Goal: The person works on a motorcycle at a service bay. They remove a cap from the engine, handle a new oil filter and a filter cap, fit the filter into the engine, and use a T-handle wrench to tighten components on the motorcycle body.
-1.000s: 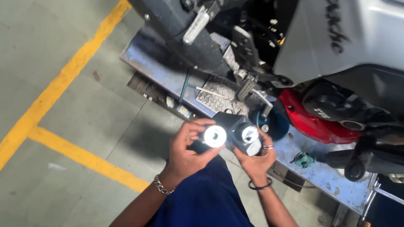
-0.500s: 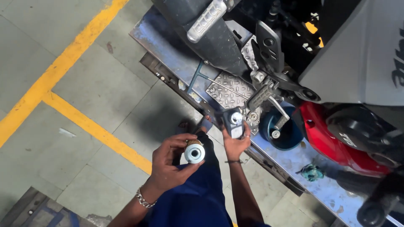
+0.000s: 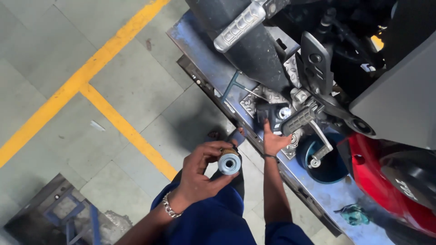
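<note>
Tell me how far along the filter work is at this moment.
Done: the small cylindrical oil filter with pleated sides is off the motorcycle and held in the left hand. In hand: the right hand reaches up to the round opening in the engine side, beside the ribbed footpeg. Left: nothing is seated in that opening yet; the blue round drain pan sits underneath on the steel lift platform.

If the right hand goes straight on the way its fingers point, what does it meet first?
The right hand points up toward the motorcycle's underside; it would probably first meet the small black part just above its fingertips, though depth is unclear.
</note>
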